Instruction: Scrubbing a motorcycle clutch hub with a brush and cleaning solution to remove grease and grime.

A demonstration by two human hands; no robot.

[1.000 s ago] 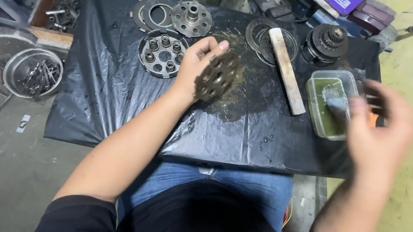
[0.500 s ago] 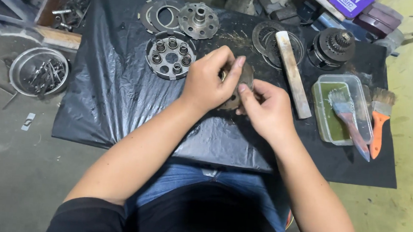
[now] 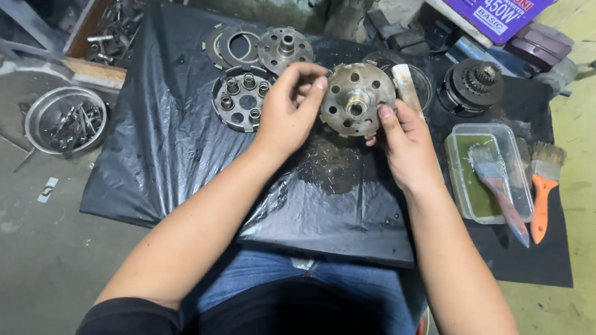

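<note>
A round perforated metal hub (image 3: 355, 100) is being held up above the black plastic sheet (image 3: 174, 160) on the tabletop, between both hands. Its left edge is being pinched by the left hand (image 3: 289, 112), grip closed on the rim. Its right edge is being gripped likewise by the right hand (image 3: 404, 143), near the clear tub (image 3: 461, 177) with a brush.

Both hands hold a round, drilled clutch hub (image 3: 354, 98) up above the black plastic sheet (image 3: 168, 146), the left hand (image 3: 289, 108) on its left edge, the right hand (image 3: 402, 141) on its lower right. A pressure plate with posts (image 3: 240, 102) lies left; a tray with a brush (image 3: 485, 173) sits right.
</note>
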